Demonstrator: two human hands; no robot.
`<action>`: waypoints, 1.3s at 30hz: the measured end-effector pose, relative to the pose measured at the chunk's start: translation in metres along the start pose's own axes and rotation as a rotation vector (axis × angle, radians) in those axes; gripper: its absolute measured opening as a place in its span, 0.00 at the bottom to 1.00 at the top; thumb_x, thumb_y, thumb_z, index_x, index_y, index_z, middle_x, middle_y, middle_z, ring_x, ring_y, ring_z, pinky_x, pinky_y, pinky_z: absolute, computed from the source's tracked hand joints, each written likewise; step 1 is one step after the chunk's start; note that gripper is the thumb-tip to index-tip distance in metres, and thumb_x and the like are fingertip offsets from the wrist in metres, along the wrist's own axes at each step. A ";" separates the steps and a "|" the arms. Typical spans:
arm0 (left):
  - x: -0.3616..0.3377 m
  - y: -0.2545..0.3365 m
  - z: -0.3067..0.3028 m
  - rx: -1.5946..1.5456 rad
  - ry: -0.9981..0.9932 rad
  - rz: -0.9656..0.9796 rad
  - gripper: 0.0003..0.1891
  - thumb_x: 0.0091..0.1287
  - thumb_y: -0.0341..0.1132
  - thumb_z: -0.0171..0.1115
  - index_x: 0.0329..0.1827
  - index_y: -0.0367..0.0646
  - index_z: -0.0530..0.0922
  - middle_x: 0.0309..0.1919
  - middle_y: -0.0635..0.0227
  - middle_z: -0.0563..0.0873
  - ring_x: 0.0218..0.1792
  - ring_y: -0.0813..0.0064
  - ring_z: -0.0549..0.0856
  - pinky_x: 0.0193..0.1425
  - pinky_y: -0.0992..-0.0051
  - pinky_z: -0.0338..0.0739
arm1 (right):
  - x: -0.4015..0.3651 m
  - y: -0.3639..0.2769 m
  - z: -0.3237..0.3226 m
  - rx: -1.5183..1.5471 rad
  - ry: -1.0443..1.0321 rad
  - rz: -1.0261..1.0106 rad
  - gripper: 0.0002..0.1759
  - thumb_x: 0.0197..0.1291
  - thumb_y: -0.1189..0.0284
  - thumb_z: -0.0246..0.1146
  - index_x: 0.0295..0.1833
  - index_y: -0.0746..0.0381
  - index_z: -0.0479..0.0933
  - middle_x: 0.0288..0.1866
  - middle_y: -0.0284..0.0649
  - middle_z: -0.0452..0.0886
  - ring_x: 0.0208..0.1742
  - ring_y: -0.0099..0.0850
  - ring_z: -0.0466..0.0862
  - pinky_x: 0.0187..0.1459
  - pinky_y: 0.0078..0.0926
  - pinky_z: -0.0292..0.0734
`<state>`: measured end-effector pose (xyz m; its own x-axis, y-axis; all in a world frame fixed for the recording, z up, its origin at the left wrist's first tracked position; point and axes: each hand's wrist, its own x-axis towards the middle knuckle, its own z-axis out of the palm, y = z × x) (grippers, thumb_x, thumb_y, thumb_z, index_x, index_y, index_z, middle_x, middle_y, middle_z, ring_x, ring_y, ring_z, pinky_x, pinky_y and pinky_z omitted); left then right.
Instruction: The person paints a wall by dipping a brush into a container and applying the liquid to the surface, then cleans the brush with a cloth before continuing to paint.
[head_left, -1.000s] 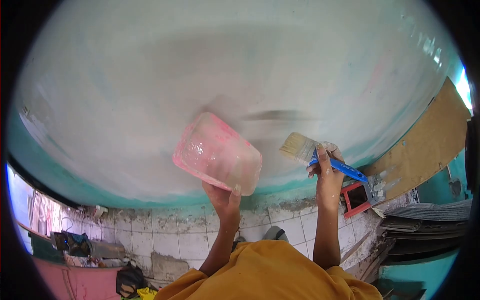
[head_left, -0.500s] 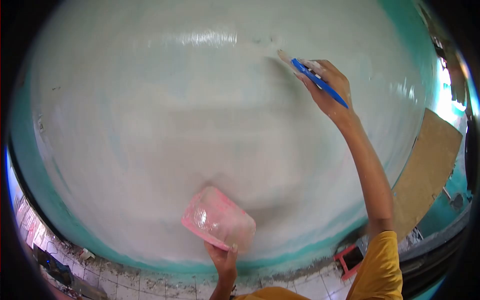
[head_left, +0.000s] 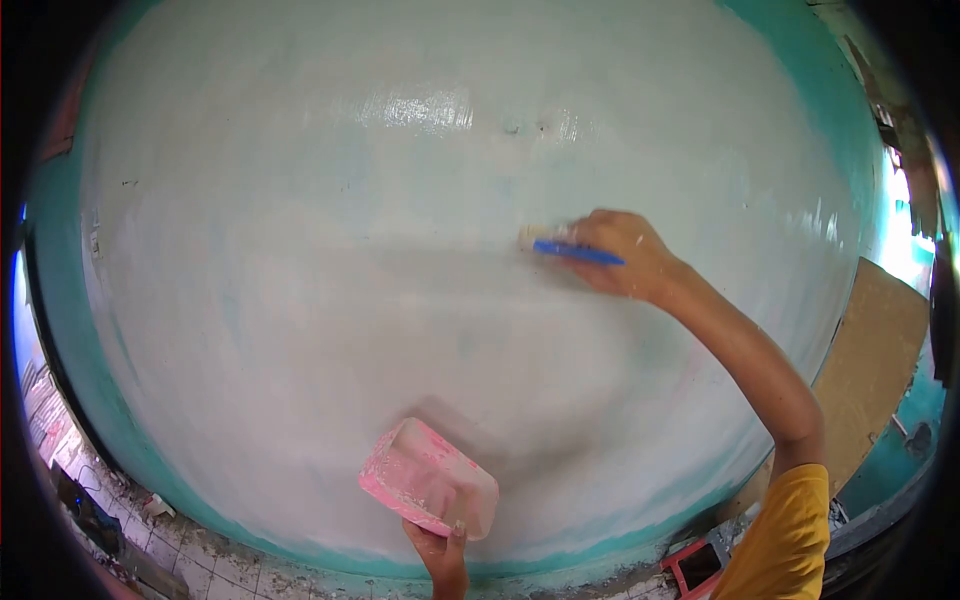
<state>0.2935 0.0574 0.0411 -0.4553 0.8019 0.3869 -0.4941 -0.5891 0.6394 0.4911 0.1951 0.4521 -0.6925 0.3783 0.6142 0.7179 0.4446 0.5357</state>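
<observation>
The blue handle of a paintbrush (head_left: 580, 251) is gripped in the right hand (head_left: 625, 250), fingers closed around it. The pale bristles are pointed leftward from this hand, close against the whitish wall (head_left: 300, 350); whether they are pressed to it cannot be told for certain. Below and to the left of the right hand, a pink container (head_left: 430, 478) is held tilted by the left hand (head_left: 440, 545), its fingers underneath and its thumb at the near edge. Wet, shiny streaks are seen on the wall above the right hand. To the right of that hand, past the forearm, a brown board (head_left: 875, 350) is propped. Low down, near the yellow sleeve (head_left: 785, 530), a red frame (head_left: 690, 572) is seen.
</observation>
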 end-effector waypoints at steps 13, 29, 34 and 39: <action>0.000 -0.005 0.013 0.098 0.098 -0.011 0.44 0.62 0.36 0.68 0.76 0.43 0.49 0.69 0.61 0.65 0.70 0.62 0.68 0.69 0.63 0.71 | 0.126 0.122 -0.082 -0.160 0.553 0.276 0.19 0.65 0.53 0.63 0.54 0.53 0.85 0.51 0.39 0.87 0.51 0.41 0.85 0.53 0.33 0.80; 0.007 -0.020 0.005 0.213 0.061 0.157 0.43 0.64 0.35 0.66 0.77 0.39 0.48 0.70 0.58 0.65 0.72 0.61 0.67 0.73 0.61 0.65 | 0.051 0.088 -0.031 0.270 0.036 0.095 0.23 0.62 0.47 0.63 0.50 0.53 0.86 0.46 0.40 0.88 0.48 0.38 0.87 0.53 0.35 0.80; 0.000 -0.027 0.006 0.228 0.113 0.100 0.43 0.65 0.36 0.66 0.77 0.39 0.48 0.70 0.59 0.65 0.70 0.61 0.70 0.64 0.67 0.72 | 0.094 0.099 -0.098 -0.065 0.471 0.230 0.21 0.64 0.53 0.64 0.54 0.55 0.85 0.50 0.45 0.87 0.51 0.38 0.86 0.56 0.37 0.79; -0.007 -0.034 0.019 0.231 0.179 0.131 0.43 0.66 0.37 0.66 0.77 0.40 0.48 0.68 0.59 0.68 0.67 0.64 0.73 0.53 0.75 0.74 | 0.069 0.094 -0.028 -0.250 0.488 0.024 0.15 0.64 0.60 0.65 0.49 0.58 0.84 0.43 0.42 0.85 0.47 0.41 0.83 0.50 0.37 0.80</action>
<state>0.3272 0.0739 0.0295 -0.6373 0.6783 0.3658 -0.2509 -0.6314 0.7337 0.5124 0.2401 0.5610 -0.6054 -0.0614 0.7936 0.7692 0.2114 0.6031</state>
